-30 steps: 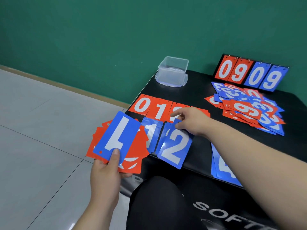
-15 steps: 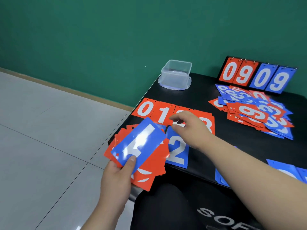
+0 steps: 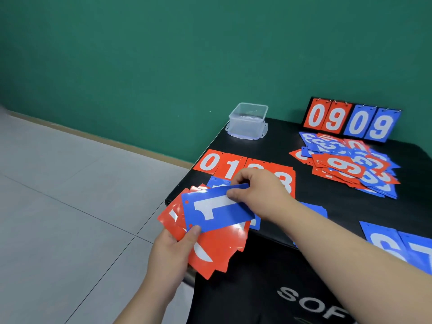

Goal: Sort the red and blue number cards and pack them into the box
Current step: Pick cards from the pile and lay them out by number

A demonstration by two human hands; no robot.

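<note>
Right hand [image 3: 257,195] pinches the top blue card [image 3: 217,211]; left hand [image 3: 173,256] grips the red cards [image 3: 217,249], thumb pinning the blue: ease that thumb, then slide it free

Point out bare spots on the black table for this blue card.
Bare table shows between the red row and the mixed pile, between the clear box and the scoreboard, and beyond the blue 6 and 7 cards. Crowded: the near-left corner, where the left hand grips the red fan and the right hand pinches the blue card.
</note>
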